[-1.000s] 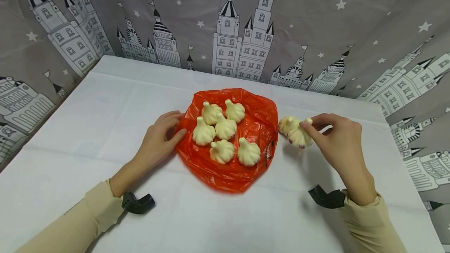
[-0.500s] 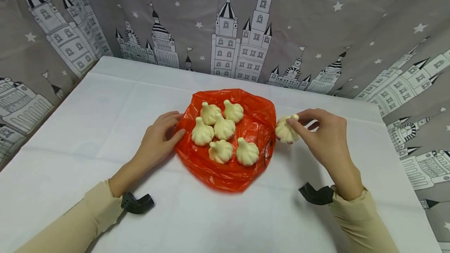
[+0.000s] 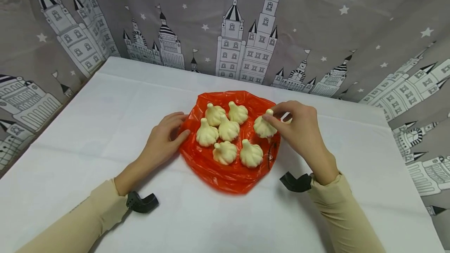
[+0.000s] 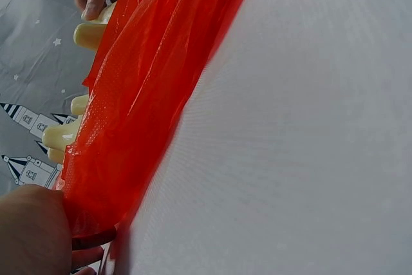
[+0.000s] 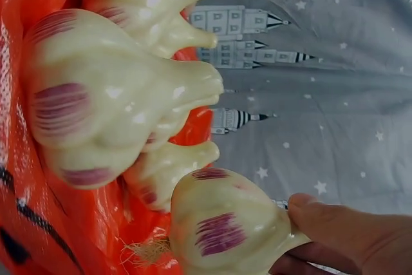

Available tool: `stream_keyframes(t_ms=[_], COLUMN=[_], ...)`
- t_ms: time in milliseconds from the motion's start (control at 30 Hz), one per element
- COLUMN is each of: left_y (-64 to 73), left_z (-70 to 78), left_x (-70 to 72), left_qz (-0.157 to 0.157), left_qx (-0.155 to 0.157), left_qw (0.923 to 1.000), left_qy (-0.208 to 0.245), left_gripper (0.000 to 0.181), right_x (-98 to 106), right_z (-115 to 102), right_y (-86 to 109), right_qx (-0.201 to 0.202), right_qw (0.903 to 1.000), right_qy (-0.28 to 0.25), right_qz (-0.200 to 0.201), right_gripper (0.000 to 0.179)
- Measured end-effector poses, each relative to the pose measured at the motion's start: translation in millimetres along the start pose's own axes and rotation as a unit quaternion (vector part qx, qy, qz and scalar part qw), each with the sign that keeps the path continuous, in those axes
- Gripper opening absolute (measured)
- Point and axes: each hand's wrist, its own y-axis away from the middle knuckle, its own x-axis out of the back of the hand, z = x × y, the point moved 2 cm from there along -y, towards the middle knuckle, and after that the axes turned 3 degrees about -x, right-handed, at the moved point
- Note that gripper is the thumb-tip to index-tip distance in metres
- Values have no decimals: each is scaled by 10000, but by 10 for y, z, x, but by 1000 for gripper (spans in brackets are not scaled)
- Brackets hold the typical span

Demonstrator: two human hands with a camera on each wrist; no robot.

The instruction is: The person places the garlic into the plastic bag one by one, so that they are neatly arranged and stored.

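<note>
My left hand [image 3: 163, 139] holds the left side of a red plastic bag [image 3: 218, 180], thumb at the rim and fingers along its outside. Several pale garlic bulbs [image 3: 251, 154] sit in the bag, stems mostly up. My right hand [image 3: 299, 128] pinches another garlic bulb [image 3: 264, 127] by its stem over the bag's right part. In the right wrist view this garlic bulb [image 5: 222, 227] shows purple streaks and thin roots, beside the bagged bulbs [image 5: 96, 101]. Whether it touches the bag's bottom, I cannot tell. The left wrist view shows mainly the outside of the bag [image 4: 141, 101].
A white cloth [image 3: 225, 221] covers the table. Behind it hangs a grey curtain [image 3: 316, 11] printed with castles and stars. Black wrist mounts [image 3: 142, 203] stick out beside the sleeves. My right hand hides the table just right of the bag.
My right hand has carried the pinched garlic bulb leftward from beside the bag to over it. A second bulb seen earlier right of the bag is no longer visible. My left hand stays put.
</note>
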Motion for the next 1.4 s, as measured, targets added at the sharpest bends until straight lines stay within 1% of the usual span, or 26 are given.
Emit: stream_keyframes(t_ms=[100, 167, 333, 700, 900, 1033, 1200, 1400], left_y=[0, -2, 2, -2, -2, 0, 4, 5], left_z=[3, 4, 11, 0, -18, -10, -5, -1], left_x=[-12, -14, -6, -3, -6, 4, 4, 1], left_qz=[-11, -22, -37, 29, 11, 17, 21, 17], left_qx=[8, 14, 44, -92, -73, -58, -71, -83], left_qw=[10000, 10000, 10000, 9999, 10000, 10000, 10000, 10000], left_qy=[22, 25, -9, -27, -24, -23, -32, -25], left_gripper=[18, 18, 19, 20, 17, 17, 19, 18], right_x=[-69, -124, -258, -472, -528, -529, -507, -469], right_z=[-19, -36, -70, -25, 4, 4, -2, 0], right_y=[-12, -19, -32, -17, -16, -15, -10, -2], right_qx=[83, 215, 443, 597, 698, 726, 640, 470], right_qw=[9999, 9997, 9982, 9936, 9928, 9926, 9936, 9948], right_qy=[15, 6, -23, 213, 207, 228, 268, 239], right_qz=[-63, -123, -407, -934, -951, -947, -894, -872], right_gripper=[20, 20, 20, 23, 24, 25, 29, 29])
